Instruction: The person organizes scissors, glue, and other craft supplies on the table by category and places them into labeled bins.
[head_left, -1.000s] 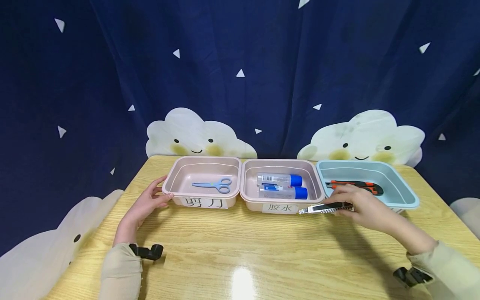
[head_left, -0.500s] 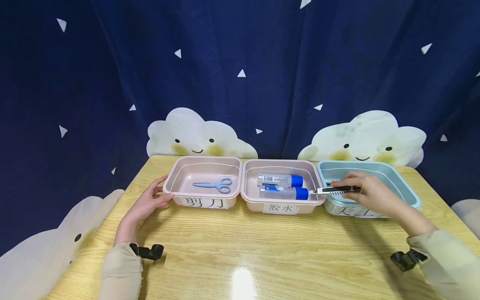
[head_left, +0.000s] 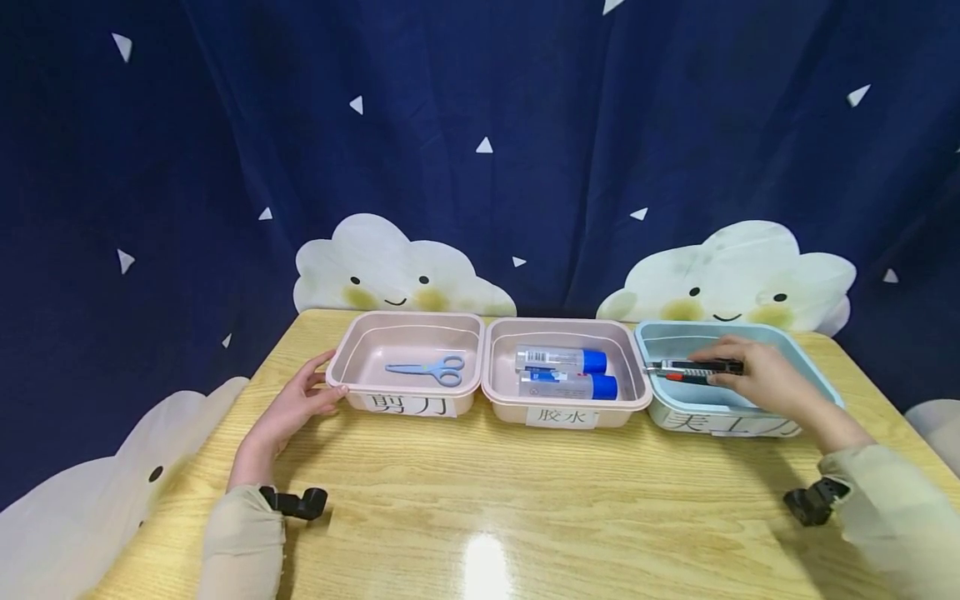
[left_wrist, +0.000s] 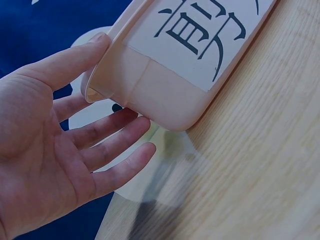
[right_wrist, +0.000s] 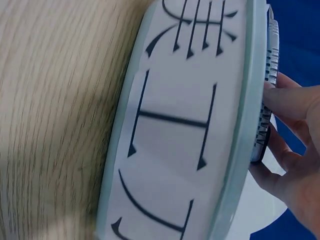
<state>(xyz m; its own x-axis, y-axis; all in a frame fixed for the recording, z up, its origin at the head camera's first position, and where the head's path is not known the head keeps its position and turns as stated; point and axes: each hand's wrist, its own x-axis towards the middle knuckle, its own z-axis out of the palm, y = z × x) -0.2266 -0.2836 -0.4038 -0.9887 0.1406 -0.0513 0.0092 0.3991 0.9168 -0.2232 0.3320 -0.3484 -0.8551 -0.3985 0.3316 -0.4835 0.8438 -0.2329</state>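
Note:
My right hand (head_left: 768, 379) pinches a silver-and-black utility knife (head_left: 686, 366) over the light blue bin (head_left: 667, 337) at the right. An orange-and-black utility knife (head_left: 675, 377) lies in that bin, mostly hidden beneath the held one. In the right wrist view, the knife's ribbed side (right_wrist: 268, 90) shows between thumb and fingers, just beyond the bin's rim. At the left, my left hand (head_left: 288, 412) touches the left corner of a pink bin (head_left: 352, 385). Its thumb (left_wrist: 97, 42) lies on the rim and its other fingers extend loosely.
Blue scissors (head_left: 431, 369) lie in the left pink bin. Two blue-capped clear glue bottles (head_left: 566, 385) lie in the middle pink bin (head_left: 498, 404). All three bins stand side by side along the table's (head_left: 480, 492) back, labelled in front, before a dark blue curtain (head_left: 420, 125).
My right hand has carried the silver-and-black knife rightward and back, from in front of the bins to over the blue bin. The left hand has stayed at the pink bin's corner.

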